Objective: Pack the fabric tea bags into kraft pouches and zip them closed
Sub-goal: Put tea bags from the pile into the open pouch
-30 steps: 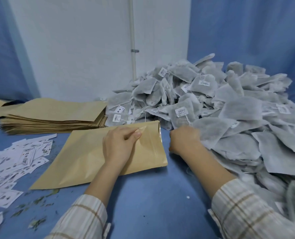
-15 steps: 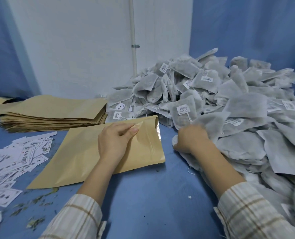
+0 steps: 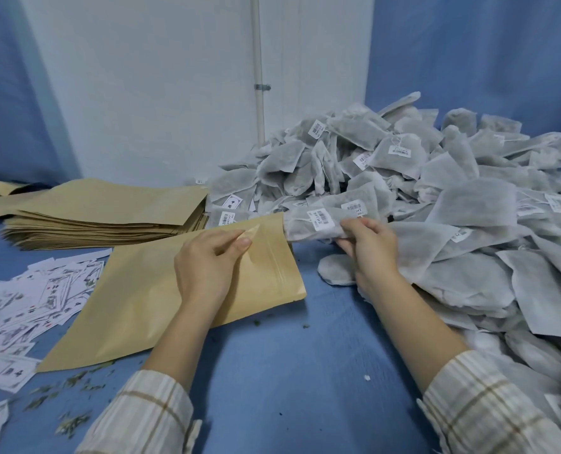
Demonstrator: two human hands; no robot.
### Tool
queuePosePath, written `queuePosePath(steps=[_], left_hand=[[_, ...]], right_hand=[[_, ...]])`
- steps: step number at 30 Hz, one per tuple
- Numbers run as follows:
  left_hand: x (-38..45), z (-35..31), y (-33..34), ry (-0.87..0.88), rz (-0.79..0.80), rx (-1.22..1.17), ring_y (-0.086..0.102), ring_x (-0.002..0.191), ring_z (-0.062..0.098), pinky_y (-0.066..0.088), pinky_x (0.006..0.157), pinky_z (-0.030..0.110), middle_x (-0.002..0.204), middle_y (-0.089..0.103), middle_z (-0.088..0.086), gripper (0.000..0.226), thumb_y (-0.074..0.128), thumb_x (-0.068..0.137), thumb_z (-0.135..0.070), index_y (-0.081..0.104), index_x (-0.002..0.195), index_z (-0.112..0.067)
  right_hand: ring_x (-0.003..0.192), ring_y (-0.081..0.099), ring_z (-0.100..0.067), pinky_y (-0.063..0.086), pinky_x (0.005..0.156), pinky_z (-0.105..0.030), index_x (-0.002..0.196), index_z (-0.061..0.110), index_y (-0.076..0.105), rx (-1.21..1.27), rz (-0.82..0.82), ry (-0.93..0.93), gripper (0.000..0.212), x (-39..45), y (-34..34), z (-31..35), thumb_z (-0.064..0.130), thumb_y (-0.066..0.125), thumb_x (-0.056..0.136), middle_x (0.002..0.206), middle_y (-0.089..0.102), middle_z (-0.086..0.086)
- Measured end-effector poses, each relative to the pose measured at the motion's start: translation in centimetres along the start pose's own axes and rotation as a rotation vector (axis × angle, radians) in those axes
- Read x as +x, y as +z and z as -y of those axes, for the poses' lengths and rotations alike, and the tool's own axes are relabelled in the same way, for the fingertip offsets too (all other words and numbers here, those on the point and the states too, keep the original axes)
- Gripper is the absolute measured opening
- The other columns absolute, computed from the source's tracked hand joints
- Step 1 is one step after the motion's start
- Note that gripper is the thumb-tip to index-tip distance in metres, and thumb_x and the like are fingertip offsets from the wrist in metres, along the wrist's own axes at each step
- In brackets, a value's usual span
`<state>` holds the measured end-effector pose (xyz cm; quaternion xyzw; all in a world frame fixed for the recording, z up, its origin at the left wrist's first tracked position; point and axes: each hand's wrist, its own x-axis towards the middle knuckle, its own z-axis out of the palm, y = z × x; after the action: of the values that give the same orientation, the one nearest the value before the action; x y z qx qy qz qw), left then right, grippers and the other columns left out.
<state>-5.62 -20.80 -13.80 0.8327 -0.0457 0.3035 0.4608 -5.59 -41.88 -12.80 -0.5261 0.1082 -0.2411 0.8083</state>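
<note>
Right hand (image 3: 367,244) pinches soft, light tea bag (image 3: 315,222) at its 3 o'clock end; left hand (image 3: 207,263) pinches stiff kraft pouch (image 3: 148,299) mouth edge.

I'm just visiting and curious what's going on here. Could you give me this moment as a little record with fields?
Activity: packing tea bags into kraft pouches
Left hand: pinches the mouth of the open kraft pouch
Right hand: holds a tea bag at the pouch mouth
Supply: heap of tea bags on the right
Spare pouches: stack at back left
Also there: paper labels, blue table cover
</note>
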Motion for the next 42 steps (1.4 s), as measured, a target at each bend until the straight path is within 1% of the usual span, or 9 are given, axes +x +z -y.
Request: queuePosePath(steps=[5,10,16,21,28,32,35,38,42], left_hand=[[-0.1,-0.7,0.0,0.044,-0.041,-0.060,0.055,0.092,0.000,0.031,0.079,0.002,0.100,0.069,-0.015,0.016,0.069,0.082,-0.033,0.075,0.097,-0.029],[-1.1,-1.6,1.0,0.145,0.032,-0.027,0.054,0.091,0.007,0.034,0.082,0.014,0.093,0.066,-0.018,0.015,0.071,0.080,-0.031,0.075,0.094,-0.030],[-1.0,-0.9,0.9,0.051,-0.043,0.033,0.060,0.099,0.018,0.041,0.093,0.037,0.101,0.071,-0.007,0.018,0.069,0.082,-0.033,0.075,0.098,-0.027],[-1.0,-0.8,1.0,0.029,-0.045,0.076,0.060,0.102,0.021,0.040,0.094,0.044,0.103,0.071,-0.004,0.019,0.068,0.083,-0.035,0.075,0.099,-0.026],[-0.7,-0.3,0.7,-0.004,-0.055,0.057,0.059,0.103,0.019,0.040,0.093,0.044,0.106,0.070,-0.005,0.018,0.066,0.085,-0.032,0.074,0.099,-0.027],[-0.7,-0.4,0.5,-0.021,-0.066,0.024,0.060,0.102,0.016,0.040,0.093,0.042,0.105,0.071,-0.007,0.017,0.066,0.084,-0.032,0.074,0.098,-0.028],[-0.8,-0.8,0.6,-0.005,-0.065,-0.005,0.059,0.102,0.014,0.040,0.094,0.039,0.104,0.071,-0.009,0.017,0.067,0.083,-0.033,0.075,0.098,-0.029],[-1.2,-1.7,1.1,0.037,-0.021,-0.055,0.059,0.102,0.014,0.040,0.095,0.038,0.101,0.071,-0.010,0.016,0.069,0.081,-0.034,0.075,0.095,-0.029],[-1.7,-2.2,1.7,0.069,0.005,-0.096,0.059,0.094,0.013,0.042,0.090,0.030,0.094,0.072,-0.009,0.014,0.073,0.078,-0.030,0.076,0.092,-0.027]], right_hand=[[0.068,0.058,-0.012,0.049,0.058,-0.016,0.095,0.007,0.059,-0.074,0.266,0.101,0.014,-2.5,2.2,-1.8,0.001,0.063,0.083,0.088,0.061,-0.008],[0.076,0.052,-0.009,0.044,0.066,-0.017,0.094,-0.003,0.061,-1.073,0.823,-0.128,0.015,-3.8,2.4,-1.7,0.006,0.050,0.089,0.083,0.062,-0.002],[0.108,0.054,-0.027,0.044,0.086,-0.034,0.115,0.019,0.061,-1.481,0.418,-0.502,0.031,-1.7,0.9,-0.2,0.017,0.046,0.088,0.118,0.058,-0.008],[0.112,0.044,-0.035,0.038,0.088,-0.036,0.122,0.018,0.046,-1.995,0.489,-0.418,0.035,-1.1,-0.9,-1.9,0.020,0.045,0.087,0.120,0.050,-0.013],[0.087,0.058,-0.031,0.029,0.062,-0.027,0.117,0.006,0.047,-0.974,-0.117,-0.535,0.028,0.0,0.1,-0.6,0.023,0.042,0.094,0.086,0.059,-0.009],[0.095,0.062,-0.026,0.052,0.085,-0.040,0.113,0.012,0.047,-0.377,-0.069,-0.100,0.030,-0.2,1.0,-0.4,0.021,0.054,0.085,0.100,0.062,-0.005],[0.087,0.065,-0.023,0.058,0.066,-0.029,0.111,0.010,0.044,-0.130,0.091,0.110,0.028,-1.1,1.8,-1.6,0.008,0.057,0.086,0.105,0.058,-0.013],[0.064,0.061,-0.007,0.045,0.046,-0.012,0.101,0.009,0.056,-0.224,0.297,0.253,0.010,-2.4,2.7,-2.3,0.010,0.053,0.091,0.082,0.064,-0.001],[0.081,0.054,-0.020,0.034,0.048,-0.009,0.112,-0.002,0.058,-0.842,0.554,0.213,0.027,-3.2,2.5,-2.0,0.011,0.039,0.098,0.093,0.060,-0.009]])
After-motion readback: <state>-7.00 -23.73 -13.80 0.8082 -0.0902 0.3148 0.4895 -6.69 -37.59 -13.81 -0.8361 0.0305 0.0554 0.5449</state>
